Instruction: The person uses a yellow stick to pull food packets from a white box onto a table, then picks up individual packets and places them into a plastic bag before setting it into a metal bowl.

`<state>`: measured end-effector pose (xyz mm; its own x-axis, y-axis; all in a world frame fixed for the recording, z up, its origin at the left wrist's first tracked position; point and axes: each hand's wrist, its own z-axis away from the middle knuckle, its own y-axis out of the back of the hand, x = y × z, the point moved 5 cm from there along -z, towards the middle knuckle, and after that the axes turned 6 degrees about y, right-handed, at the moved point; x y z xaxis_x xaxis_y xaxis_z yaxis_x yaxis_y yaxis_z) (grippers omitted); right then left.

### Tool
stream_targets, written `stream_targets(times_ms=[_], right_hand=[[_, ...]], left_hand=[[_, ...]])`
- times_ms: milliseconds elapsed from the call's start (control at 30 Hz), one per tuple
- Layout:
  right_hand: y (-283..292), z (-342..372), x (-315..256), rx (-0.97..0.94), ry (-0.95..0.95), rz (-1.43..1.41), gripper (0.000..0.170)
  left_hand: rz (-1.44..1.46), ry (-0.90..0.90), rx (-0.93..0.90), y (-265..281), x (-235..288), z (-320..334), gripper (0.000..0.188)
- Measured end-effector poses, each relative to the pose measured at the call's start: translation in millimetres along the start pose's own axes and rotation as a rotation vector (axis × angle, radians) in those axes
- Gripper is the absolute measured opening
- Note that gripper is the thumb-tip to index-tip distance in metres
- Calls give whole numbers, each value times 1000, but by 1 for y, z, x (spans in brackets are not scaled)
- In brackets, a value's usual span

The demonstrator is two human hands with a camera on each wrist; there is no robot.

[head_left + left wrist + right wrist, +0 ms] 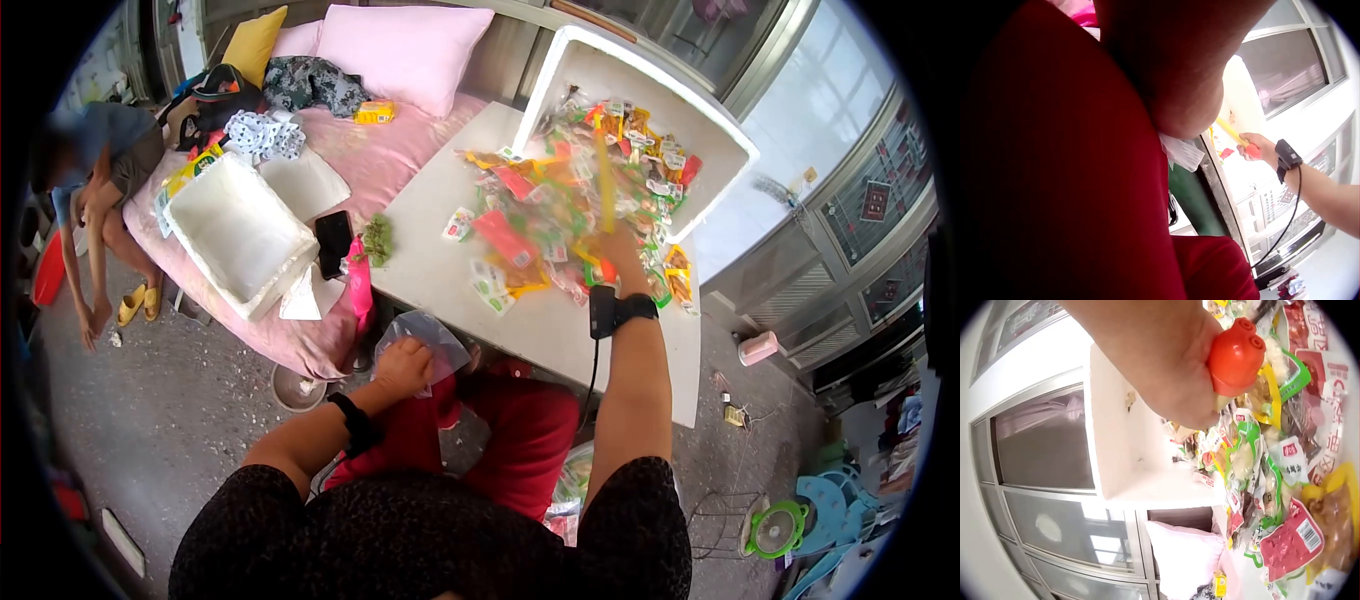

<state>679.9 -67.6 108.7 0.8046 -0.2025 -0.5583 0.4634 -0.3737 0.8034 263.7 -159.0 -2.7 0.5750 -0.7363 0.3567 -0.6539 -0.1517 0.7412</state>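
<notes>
My right hand (622,255) grips a long yellow stick (604,180) over the pile on the table. The stick's red knob end (1237,357), with two round holes in it, pokes out of the fist in the right wrist view. Beneath and around it lie many small snack packets (540,215), spilling from a white foam box (735,165) tipped on its side. Down at my lap, my left hand (405,368) holds a clear plastic bag (437,340) by its edge. In the left wrist view, part of the bag (1182,153) shows below the hand, whose fingers are hidden.
A pink-covered bed (400,150) adjoins the table (420,210). On it stand another white foam box (240,235), a dark phone (334,243) and pillows. At far left a person (100,180) sits bent forward. A bowl (298,388) rests on the floor.
</notes>
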Motion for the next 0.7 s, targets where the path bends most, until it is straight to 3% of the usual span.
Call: stream_targets(times_ms=[67,167,233,300,433,533,633,700], right_hand=[[-19,-7,-1,21,30,-97,39],[-23,1,5,64,169,47,42],[-18,24,0,-10,89,94,43],[7,73,-26,-182,-134,115,45],[12,133,8,-43,135,135,46],[39,195,-22,-134,-316,-268,47],[42,195,-17,-95,-323,-291,48],[44,169,-16,26,-99,-201,45]], left_hand=[[12,-10,5,2,0,-2,8],[21,-11,9,4,1,-1,8],[20,-1,9,4,-1,1,8],[18,1,1,-1,-6,3,8],[51,-27,63,4,-4,3,8],[42,-28,57,1,-3,4,9],[34,-34,11,-1,-1,3,9],[28,-30,2,-1,4,-1,9]])
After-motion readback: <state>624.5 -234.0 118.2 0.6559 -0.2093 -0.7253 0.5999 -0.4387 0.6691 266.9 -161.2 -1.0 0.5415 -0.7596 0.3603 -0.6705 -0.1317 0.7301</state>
